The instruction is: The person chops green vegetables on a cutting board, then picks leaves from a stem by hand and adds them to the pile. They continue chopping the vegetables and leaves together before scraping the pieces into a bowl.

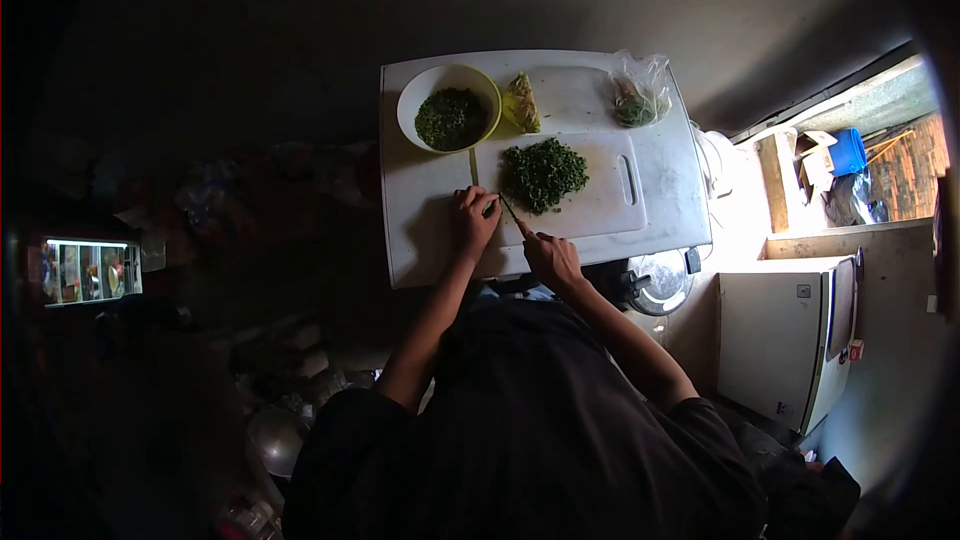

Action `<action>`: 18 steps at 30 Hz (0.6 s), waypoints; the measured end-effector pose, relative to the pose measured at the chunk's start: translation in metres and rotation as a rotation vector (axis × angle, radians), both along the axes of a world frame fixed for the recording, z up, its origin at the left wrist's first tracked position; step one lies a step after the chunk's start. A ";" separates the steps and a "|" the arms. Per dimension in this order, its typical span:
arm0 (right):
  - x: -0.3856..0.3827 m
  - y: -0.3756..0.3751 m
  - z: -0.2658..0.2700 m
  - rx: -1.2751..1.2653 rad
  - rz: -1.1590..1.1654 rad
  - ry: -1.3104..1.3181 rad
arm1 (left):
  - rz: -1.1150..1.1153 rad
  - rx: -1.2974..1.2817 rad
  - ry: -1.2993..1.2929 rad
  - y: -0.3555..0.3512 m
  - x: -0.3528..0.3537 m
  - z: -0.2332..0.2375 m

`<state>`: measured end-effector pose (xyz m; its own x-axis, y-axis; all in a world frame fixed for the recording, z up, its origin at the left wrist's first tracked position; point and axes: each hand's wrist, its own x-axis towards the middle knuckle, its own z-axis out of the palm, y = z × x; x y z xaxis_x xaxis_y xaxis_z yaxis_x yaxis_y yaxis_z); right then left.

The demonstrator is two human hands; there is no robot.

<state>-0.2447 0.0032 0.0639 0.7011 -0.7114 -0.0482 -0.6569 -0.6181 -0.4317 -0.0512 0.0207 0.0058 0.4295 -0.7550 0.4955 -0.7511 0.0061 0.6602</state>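
Note:
My right hand (550, 258) is closed round the handle of a knife (512, 212), near the front edge of a white cutting board (600, 215). The blade points up and left toward my left hand (478, 212). The fingers of my left hand are bent together at the board's left edge; whatever they may hold is too small to make out. Just beyond the blade, a pile of chopped green leaves (545, 175) lies on the board. Behind my left hand stands a bowl (412, 100) with chopped greens in it.
A yellow-green packet (521, 105) lies right of the bowl. A clear plastic bag with greens (637, 100) sits at the table's back right corner. Below the white table's (420, 250) right front edge is a pot with a shiny lid (662, 283); a white fridge (770, 340) stands farther right.

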 end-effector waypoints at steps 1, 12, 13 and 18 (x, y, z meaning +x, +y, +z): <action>0.001 0.000 -0.004 0.002 0.004 0.002 | -0.010 -0.013 0.013 -0.001 0.001 -0.002; 0.006 -0.003 -0.027 -0.054 0.007 -0.071 | -0.044 -0.071 0.012 -0.006 0.005 -0.012; 0.002 0.001 -0.022 -0.046 0.017 -0.037 | -0.042 -0.073 0.011 -0.005 0.004 -0.012; 0.007 -0.005 -0.028 -0.071 0.008 -0.077 | -0.048 -0.060 0.011 -0.004 0.004 -0.008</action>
<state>-0.2380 -0.0016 0.0357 0.7064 -0.7055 0.0564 -0.6187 -0.6542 -0.4351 -0.0475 0.0171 -0.0020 0.3993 -0.7440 0.5357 -0.7414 0.0818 0.6661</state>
